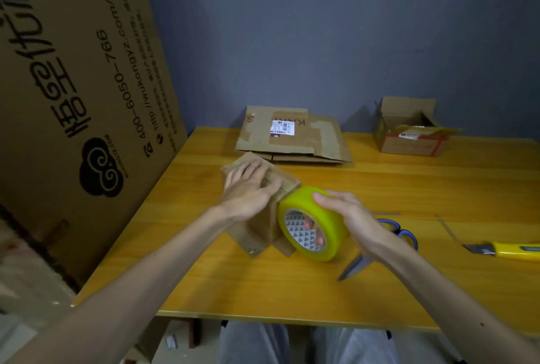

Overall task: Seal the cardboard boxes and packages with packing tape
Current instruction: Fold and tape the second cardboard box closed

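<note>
The left forearm (146,264) and right forearm (438,284) were bare along all of their visible length, long and lean. The left hand (248,191) and right hand (347,217) were bare too, with slender fingers (323,198). A small dark spot (482,324) marked the right forearm, far up from the wrist. The legs wore loose light-grey trousers (254,343) of soft, faintly creased cloth.

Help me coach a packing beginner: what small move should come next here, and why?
Probably draw the yellow tape roll away over the small cardboard box to lay a strip. The left hand presses flat on the box's top, steadying it; the right hand grips the roll, fingers through its core, roll against the box's side. Whether tape already sticks is unclear.
</note>
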